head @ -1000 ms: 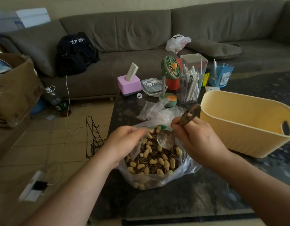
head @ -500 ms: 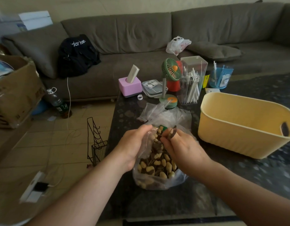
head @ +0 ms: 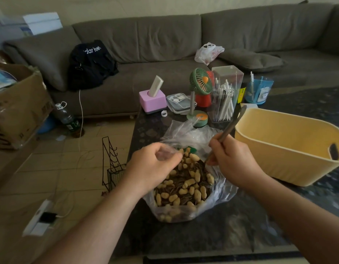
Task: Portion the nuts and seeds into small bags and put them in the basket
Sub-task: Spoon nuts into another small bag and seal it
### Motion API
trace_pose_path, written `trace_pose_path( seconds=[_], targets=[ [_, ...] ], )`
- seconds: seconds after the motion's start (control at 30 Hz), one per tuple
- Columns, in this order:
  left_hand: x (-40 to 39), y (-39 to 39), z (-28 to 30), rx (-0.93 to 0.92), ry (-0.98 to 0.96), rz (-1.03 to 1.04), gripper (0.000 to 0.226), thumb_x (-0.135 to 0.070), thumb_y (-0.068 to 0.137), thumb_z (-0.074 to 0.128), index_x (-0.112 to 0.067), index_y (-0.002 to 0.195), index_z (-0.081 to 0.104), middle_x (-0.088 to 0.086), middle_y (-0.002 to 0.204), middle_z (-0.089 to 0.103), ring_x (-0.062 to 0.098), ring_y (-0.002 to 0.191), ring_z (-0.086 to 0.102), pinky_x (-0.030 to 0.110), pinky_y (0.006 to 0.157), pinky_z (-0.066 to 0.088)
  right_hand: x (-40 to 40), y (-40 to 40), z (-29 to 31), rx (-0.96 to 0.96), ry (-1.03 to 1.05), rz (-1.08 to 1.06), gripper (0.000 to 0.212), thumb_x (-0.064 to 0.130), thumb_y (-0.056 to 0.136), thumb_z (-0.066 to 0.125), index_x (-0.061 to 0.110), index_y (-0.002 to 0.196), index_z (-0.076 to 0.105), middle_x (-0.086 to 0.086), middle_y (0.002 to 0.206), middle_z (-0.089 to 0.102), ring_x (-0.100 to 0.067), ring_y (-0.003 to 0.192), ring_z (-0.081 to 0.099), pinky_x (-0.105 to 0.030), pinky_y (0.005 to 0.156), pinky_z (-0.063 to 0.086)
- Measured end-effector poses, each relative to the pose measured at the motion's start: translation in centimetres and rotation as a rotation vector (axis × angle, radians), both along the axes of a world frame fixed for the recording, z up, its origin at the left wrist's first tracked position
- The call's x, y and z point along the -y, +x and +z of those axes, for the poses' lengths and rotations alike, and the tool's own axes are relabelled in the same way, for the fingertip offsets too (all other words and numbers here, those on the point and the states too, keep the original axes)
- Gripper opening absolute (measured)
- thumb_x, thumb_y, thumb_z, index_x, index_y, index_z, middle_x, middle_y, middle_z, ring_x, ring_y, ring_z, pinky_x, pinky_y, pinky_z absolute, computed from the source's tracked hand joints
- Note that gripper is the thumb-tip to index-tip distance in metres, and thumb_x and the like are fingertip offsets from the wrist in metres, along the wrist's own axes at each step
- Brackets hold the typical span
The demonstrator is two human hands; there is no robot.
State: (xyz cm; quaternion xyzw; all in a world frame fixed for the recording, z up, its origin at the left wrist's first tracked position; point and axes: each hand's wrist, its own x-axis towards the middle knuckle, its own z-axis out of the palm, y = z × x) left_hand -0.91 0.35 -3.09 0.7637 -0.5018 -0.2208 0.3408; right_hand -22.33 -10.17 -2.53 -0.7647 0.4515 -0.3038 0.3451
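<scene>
From the head view, my left hand (head: 155,164) pinches the rim of the big clear bag (head: 185,210) of peanuts and sunflower seeds (head: 184,185) on the table; my right hand (head: 231,161) is closed round the spoon (head: 229,128), bowl buried in the mix. The film looks limp and slippery (best gripped at the rim). The yellow basket (head: 279,155) sits just right, nothing visible inside.

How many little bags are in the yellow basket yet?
None that I can see in the basket. Right now the left hand holds the big bag open, and the right hand digs the spoon into the nuts. All the bagging is left.
</scene>
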Motion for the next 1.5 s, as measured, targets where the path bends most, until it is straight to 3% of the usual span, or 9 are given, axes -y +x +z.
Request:
trace_pose_path(
  seconds=[0.17, 0.33, 0.57, 0.67, 0.8, 0.93, 1.1, 1.27, 1.5],
  targets=[
    [-0.4, -1.2, 0.0, 0.184, -0.112, -0.154, 0.052, -0.066, 0.084, 0.072, -0.043, 0.129, 0.066, -0.03, 0.109, 0.068, -0.017, 0.106, 0.059, 0.005, 0.082, 0.044, 0.4, -0.8, 1.4, 0.039, 0.001, -0.058, 0.022, 0.033, 0.11, 0.048, 0.022, 0.097, 0.062, -0.001, 0.08, 0.075, -0.004, 0.069, 0.074, -0.039, 0.074, 0.064],
    [0.1, -1.7, -1.1, 0.193, -0.131, -0.137, 0.054, -0.062, 0.083, 0.077, -0.04, 0.13, 0.066, -0.029, 0.107, 0.068, -0.015, 0.102, 0.061, 0.01, 0.083, 0.048, 0.7, -1.5, 2.9, -0.057, -0.088, 0.009, 0.026, 0.032, 0.11, 0.046, 0.019, 0.094, 0.061, 0.001, 0.078, 0.075, -0.002, 0.07, 0.073, -0.041, 0.075, 0.063],
    [1.0, -2.4, -2.1, 0.23, -0.131, -0.099, 0.05, -0.065, 0.076, 0.075, -0.038, 0.117, 0.07, -0.023, 0.102, 0.071, -0.005, 0.096, 0.067, 0.027, 0.087, 0.06, 1.0, -1.7, 5.2, 0.055, -0.13, -0.01, 0.021, 0.036, 0.108, 0.047, 0.027, 0.096, 0.061, 0.001, 0.079, 0.075, -0.005, 0.072, 0.075, -0.043, 0.077, 0.064],
    [1.4, -2.5, -2.5, 0.209, -0.109, -0.079, 0.055, -0.065, 0.077, 0.077, -0.038, 0.124, 0.069, -0.023, 0.104, 0.07, -0.008, 0.096, 0.065, 0.017, 0.085, 0.056, 0.6, -1.4, 6.0, 0.051, -0.198, 0.033, 0.02, 0.036, 0.108, 0.046, 0.029, 0.095, 0.059, 0.003, 0.079, 0.074, -0.005, 0.072, 0.073, -0.039, 0.075, 0.063],
    [1.9, -2.5, -3.0, 0.172, -0.119, -0.042, 0.055, -0.062, 0.077, 0.081, -0.037, 0.124, 0.069, -0.023, 0.105, 0.07, -0.008, 0.097, 0.065, 0.014, 0.085, 0.054, 0.3, -0.7, 6.0, -0.052, -0.325, 0.105, 0.02, 0.032, 0.109, 0.046, 0.024, 0.094, 0.058, 0.008, 0.074, 0.071, 0.0, 0.073, 0.068, -0.017, 0.067, 0.052],
    [1.9, -2.8, -3.1, 0.156, -0.108, -0.052, 0.037, -0.056, 0.078, 0.082, -0.042, 0.109, 0.068, -0.027, 0.095, 0.07, -0.016, 0.089, 0.063, 0.002, 0.07, 0.047, 0.4, -0.2, 5.2, -0.141, -0.462, 0.154, 0.021, 0.03, 0.109, 0.045, 0.019, 0.096, 0.058, 0.008, 0.078, 0.065, -0.01, 0.073, 0.062, -0.03, 0.07, 0.047],
    [2.1, -2.9, -3.7, 0.147, -0.122, -0.034, 0.047, -0.058, 0.079, 0.081, -0.042, 0.12, 0.064, -0.027, 0.099, 0.069, -0.014, 0.09, 0.064, 0.004, 0.074, 0.048, 0.2, 0.3, 4.5, -0.119, -0.483, 0.187, 0.018, 0.029, 0.11, 0.046, 0.019, 0.099, 0.058, 0.006, 0.083, 0.065, -0.015, 0.077, 0.065, -0.041, 0.074, 0.053],
    [2.2, -2.7, -4.3, 0.141, -0.125, -0.032, 0.067, -0.061, 0.078, 0.082, -0.037, 0.136, 0.06, -0.023, 0.118, 0.069, -0.006, 0.106, 0.065, 0.005, 0.08, 0.044, 0.1, 0.6, 4.0, -0.108, -0.482, 0.174, 0.017, 0.031, 0.108, 0.049, 0.02, 0.1, 0.059, 0.006, 0.083, 0.066, -0.014, 0.077, 0.065, -0.04, 0.073, 0.052],
    [2.2, -2.9, -4.4, 0.144, -0.145, -0.02, 0.07, -0.059, 0.08, 0.084, -0.037, 0.14, 0.057, -0.024, 0.119, 0.068, -0.008, 0.107, 0.064, 0.004, 0.084, 0.045, -0.1, 0.6, 4.0, -0.105, -0.531, 0.226, 0.018, 0.034, 0.106, 0.047, 0.021, 0.098, 0.057, 0.008, 0.082, 0.062, -0.012, 0.075, 0.06, -0.028, 0.068, 0.043]
  ],
)
